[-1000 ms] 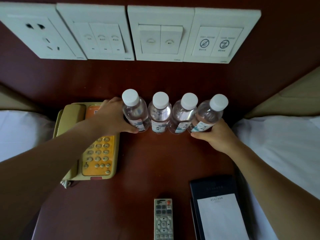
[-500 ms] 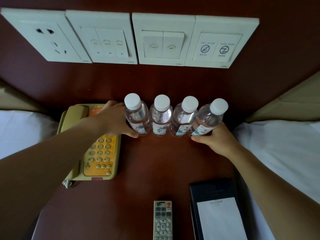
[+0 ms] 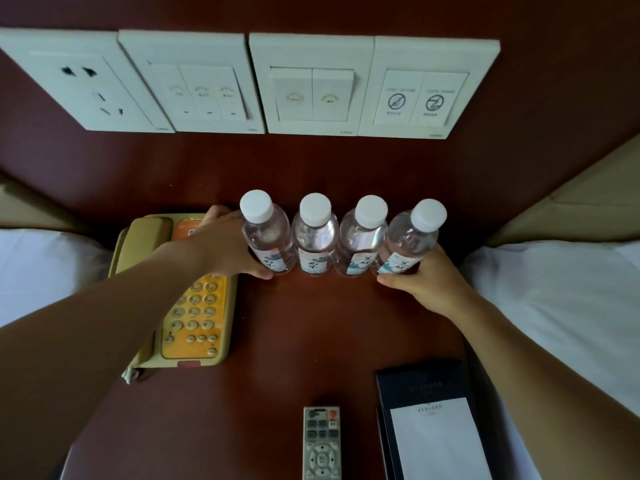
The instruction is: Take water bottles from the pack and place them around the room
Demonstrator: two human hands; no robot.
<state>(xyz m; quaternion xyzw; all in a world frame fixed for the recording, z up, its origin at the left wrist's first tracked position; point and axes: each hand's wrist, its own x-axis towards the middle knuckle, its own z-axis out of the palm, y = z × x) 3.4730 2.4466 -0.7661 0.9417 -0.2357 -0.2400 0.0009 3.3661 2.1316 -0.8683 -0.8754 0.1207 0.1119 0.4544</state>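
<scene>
Several clear water bottles with white caps stand upright in a tight row at the back of a dark red nightstand [image 3: 311, 334]. My left hand [image 3: 225, 247] wraps the leftmost bottle [image 3: 266, 233] from its left side. My right hand [image 3: 429, 282] cups the base of the rightmost bottle [image 3: 408, 240] from the right. The two middle bottles [image 3: 315, 237] [image 3: 362, 237] sit pressed between them, touched by neither hand. No pack is in view.
A beige telephone [image 3: 194, 306] with an orange keypad lies left of the bottles, under my left forearm. A remote [image 3: 322, 445] and a dark notepad holder [image 3: 433, 427] lie at the front. White wall switch plates [image 3: 311, 84] hang behind. White bedding [image 3: 554, 289] flanks both sides.
The view has tilted slightly, so everything sits lower in the frame. Both hands stay on the outer bottles, and the row looks unmoved on the nightstand.
</scene>
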